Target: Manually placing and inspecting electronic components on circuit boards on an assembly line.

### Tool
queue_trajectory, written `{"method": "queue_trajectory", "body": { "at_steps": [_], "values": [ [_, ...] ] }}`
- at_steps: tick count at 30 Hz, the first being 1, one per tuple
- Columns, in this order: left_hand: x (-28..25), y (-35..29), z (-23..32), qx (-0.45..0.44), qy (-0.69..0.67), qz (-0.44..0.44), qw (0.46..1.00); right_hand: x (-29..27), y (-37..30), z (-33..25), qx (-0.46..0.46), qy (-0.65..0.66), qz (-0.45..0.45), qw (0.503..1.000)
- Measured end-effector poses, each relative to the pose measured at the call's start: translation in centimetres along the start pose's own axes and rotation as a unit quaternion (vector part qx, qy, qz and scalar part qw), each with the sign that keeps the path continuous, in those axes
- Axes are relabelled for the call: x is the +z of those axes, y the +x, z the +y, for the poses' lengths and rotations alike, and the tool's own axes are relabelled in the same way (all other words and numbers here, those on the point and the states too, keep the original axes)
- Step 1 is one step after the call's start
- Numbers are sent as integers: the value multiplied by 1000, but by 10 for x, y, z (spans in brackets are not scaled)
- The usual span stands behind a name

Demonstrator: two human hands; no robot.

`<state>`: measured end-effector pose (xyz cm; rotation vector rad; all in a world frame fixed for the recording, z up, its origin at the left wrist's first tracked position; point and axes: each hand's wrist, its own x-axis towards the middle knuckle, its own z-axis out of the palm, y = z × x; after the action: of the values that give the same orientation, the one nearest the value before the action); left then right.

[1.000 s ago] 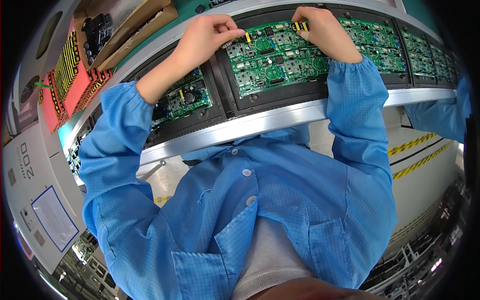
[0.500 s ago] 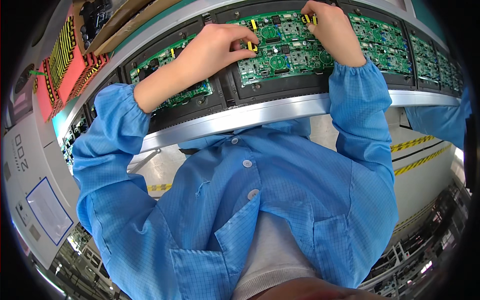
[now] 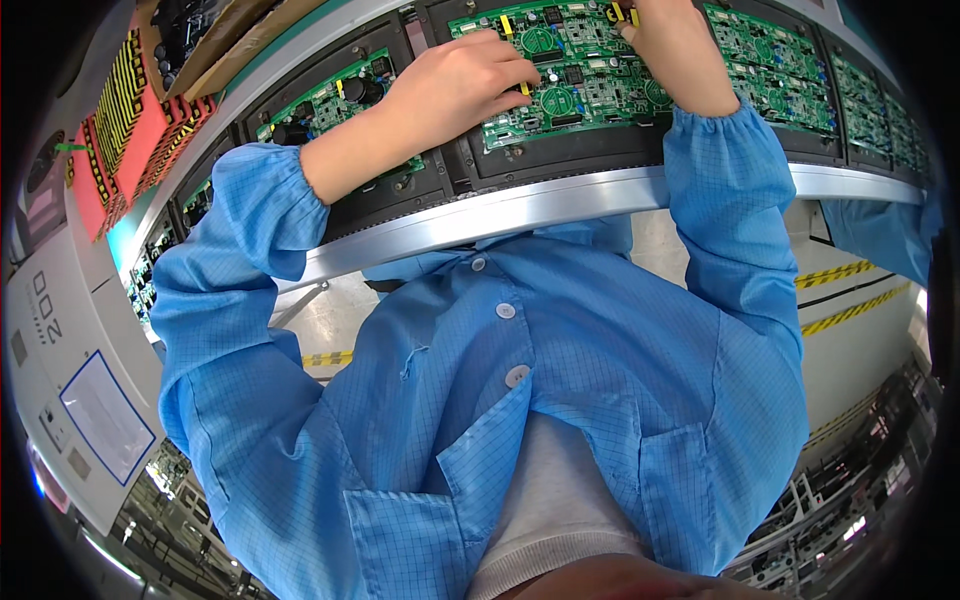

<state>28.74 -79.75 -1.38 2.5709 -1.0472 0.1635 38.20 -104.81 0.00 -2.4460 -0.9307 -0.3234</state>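
A single view, from a fisheye camera worn on the person's head, the left of a side-by-side pair. It looks steeply down along the body, so the blue coat (image 3: 560,400) fills the lower and middle picture at very close range, with the sleeves running up from it to the hands. Further up, near the top rim, lies the rail (image 3: 560,205) and behind it the green board (image 3: 570,70), where the left hand (image 3: 455,90) and right hand (image 3: 675,45) rest; the right one is partly cut off by the top edge. The floor with striped tape (image 3: 850,290) shows far below at the right. Straight edges bow toward the rim, and the corners are black.
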Motion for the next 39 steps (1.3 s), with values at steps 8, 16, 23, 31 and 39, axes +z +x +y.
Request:
{"method": "queue_trajectory", "body": {
  "at_steps": [8, 16, 23, 31, 39],
  "values": [
    [-1, -2, 2, 3, 34, 11, 999, -24, -37, 14, 57, 253, -54, 964],
    [-46, -23, 16, -36, 76, 40, 996, -12, -60, 11, 5, 153, -49, 987],
    [-80, -76, 20, -130, 83, 91, 984, -12, -60, 8, -9, 153, -55, 987],
    [-104, -134, 39, -212, 89, 115, 966, -12, -58, 8, 3, 128, -55, 990],
    [-105, -161, 45, -225, 90, 158, 957, -13, -64, -1, -13, 139, -39, 989]
  ]
}}
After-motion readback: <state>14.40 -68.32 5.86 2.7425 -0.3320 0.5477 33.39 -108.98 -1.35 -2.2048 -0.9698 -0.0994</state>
